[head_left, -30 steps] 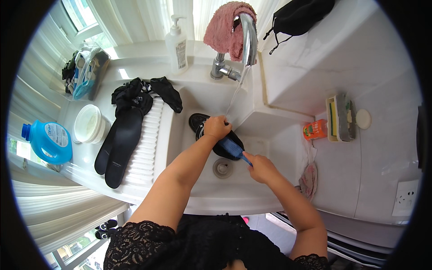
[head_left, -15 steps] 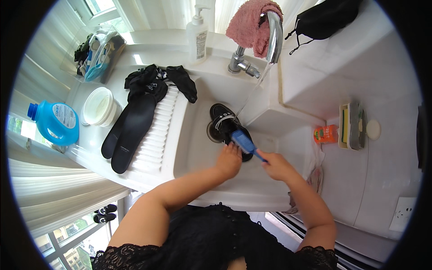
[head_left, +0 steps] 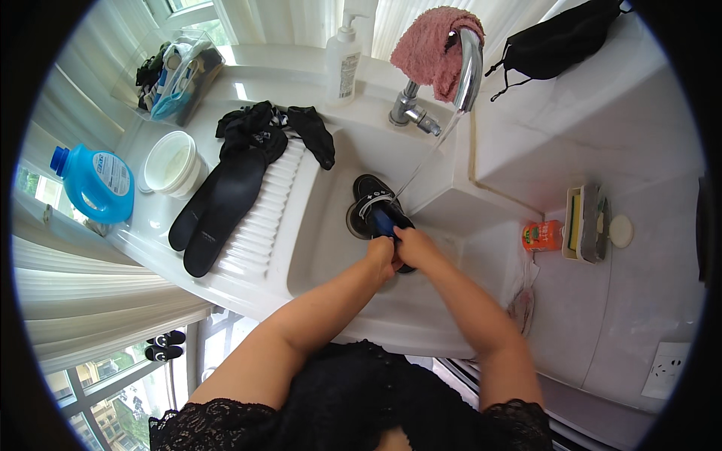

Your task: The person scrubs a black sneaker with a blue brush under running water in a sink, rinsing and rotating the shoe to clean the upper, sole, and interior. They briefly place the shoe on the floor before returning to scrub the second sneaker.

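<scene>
A black shoe (head_left: 368,187) with a pale strap lies in the white sink (head_left: 320,259), under a thin stream of water from the tap (head_left: 469,75). My left hand (head_left: 381,256) is closed on the shoe's heel end. Close beside it, my right hand (head_left: 415,246) grips a blue brush (head_left: 383,222), whose head is down inside the shoe's opening. Most of the brush handle is hidden by my fingers. Part of the drain (head_left: 352,221) shows at the shoe's left side.
Black insoles (head_left: 226,207) and black cloth (head_left: 252,126) lie on the ridged washboard at left. Beyond stand a white tub (head_left: 171,167), blue detergent jug (head_left: 98,184) and pump bottle (head_left: 343,66). A pink towel (head_left: 432,52) drapes the tap. An orange container (head_left: 541,235) sits right.
My right hand has moved left and in toward the shoe, next to my left hand. The brush head has gone from over the shoe's rear into its opening. The view has shifted slightly.
</scene>
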Motion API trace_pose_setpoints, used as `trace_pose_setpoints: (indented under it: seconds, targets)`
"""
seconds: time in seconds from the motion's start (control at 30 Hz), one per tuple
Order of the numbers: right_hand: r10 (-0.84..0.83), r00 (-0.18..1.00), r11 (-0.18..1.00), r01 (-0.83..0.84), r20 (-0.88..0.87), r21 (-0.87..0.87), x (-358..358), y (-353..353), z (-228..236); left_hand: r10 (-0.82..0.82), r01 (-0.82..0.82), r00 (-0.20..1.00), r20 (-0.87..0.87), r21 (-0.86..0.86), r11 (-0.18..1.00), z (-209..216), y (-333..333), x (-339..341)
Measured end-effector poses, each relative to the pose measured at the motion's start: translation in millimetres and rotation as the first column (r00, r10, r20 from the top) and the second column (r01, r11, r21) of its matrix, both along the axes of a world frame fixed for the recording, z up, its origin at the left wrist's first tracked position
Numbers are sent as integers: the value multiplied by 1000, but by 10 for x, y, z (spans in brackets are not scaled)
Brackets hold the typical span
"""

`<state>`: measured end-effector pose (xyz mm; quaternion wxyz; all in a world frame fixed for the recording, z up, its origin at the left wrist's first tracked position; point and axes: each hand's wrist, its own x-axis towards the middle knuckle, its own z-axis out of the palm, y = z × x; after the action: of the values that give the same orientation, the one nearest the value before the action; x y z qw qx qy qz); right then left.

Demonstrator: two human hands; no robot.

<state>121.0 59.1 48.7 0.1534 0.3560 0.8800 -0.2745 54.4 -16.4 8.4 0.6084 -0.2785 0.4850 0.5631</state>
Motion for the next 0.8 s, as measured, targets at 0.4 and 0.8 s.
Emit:
trace_pose_setpoints:
  seconds: [0.4, 0.8]
  targets:
    - [39, 996, 999, -36, -78, 33, -87, 5, -114, 73, -74, 997, 16, 189, 979, -20, -45, -68]
    - [-8, 998, 997, 3, 61, 80, -183, 12, -37, 248, -314, 937, 244, 285, 906, -338, 31, -116]
